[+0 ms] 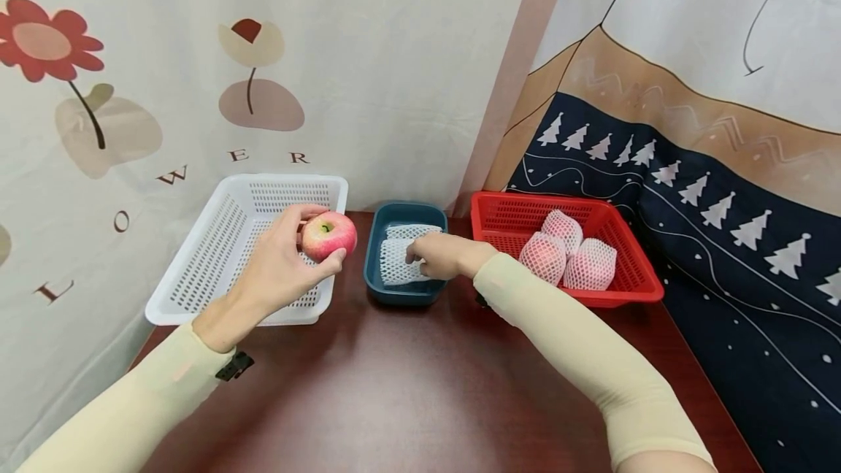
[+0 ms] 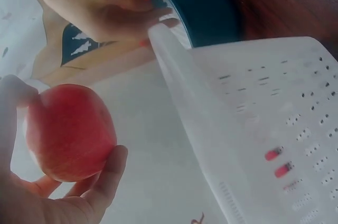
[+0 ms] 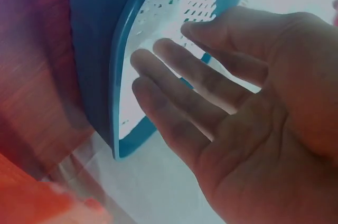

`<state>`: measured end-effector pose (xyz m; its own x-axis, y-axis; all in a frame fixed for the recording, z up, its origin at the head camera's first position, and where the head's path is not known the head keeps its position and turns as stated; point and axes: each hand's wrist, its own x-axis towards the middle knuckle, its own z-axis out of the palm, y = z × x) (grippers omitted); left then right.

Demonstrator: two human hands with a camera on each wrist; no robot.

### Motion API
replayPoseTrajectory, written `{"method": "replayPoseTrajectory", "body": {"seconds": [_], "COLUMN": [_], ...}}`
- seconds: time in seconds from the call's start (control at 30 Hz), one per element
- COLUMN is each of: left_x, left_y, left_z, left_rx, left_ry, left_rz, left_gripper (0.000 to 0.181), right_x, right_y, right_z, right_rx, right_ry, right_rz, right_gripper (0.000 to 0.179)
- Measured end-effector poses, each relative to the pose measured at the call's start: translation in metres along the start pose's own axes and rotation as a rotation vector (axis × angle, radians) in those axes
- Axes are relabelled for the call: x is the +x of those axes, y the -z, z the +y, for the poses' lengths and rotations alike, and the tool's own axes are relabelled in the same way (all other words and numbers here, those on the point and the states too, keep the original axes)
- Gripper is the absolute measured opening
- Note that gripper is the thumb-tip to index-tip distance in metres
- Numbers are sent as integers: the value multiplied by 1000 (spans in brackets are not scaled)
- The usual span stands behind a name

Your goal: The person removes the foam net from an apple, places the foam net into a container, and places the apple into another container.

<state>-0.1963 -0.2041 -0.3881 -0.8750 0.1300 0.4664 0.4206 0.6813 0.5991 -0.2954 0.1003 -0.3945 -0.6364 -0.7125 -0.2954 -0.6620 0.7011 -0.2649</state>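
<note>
My left hand [image 1: 279, 250] grips a red apple [image 1: 330, 236] between thumb and fingers, above the right side of the white basket [image 1: 197, 268]. In the left wrist view the bare apple [image 2: 71, 131] shows its smooth red skin. My right hand [image 1: 443, 254] reaches over the dark blue bin [image 1: 405, 296], where white foam fruit nets [image 1: 397, 261] lie. Its fingers are loosely bent and spread from the thumb in the right wrist view, the fingertips [image 3: 141, 57] close over the netting with nothing between them.
To the right stands a red basket [image 1: 482, 221] with several fruits in white foam nets [image 1: 591, 265]. All three containers sit along the back of the dark red-brown table [image 1: 368, 400]. A printed curtain [image 1: 394, 79] hangs right behind them.
</note>
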Motion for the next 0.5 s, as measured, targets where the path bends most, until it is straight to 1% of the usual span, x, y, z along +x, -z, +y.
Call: {"method": "replayPoseTrajectory", "body": {"seconds": [0.23, 0.4, 0.5], "left_x": [6, 12, 15], "left_y": [5, 8, 11], "left_z": [-9, -16, -19], "left_rx": [9, 35, 61], "left_ry": [35, 34, 56], "left_rz": [-6, -13, -34], "left_gripper": [70, 70, 71], "right_x": [-18, -31, -40], "right_y": [-2, -6, -8], "right_z": [1, -2, -2], "right_rx": [-1, -10, -13], "right_ry": [-4, -10, -12], "right_rz": [129, 187, 222], "right_gripper": [37, 39, 41]}}
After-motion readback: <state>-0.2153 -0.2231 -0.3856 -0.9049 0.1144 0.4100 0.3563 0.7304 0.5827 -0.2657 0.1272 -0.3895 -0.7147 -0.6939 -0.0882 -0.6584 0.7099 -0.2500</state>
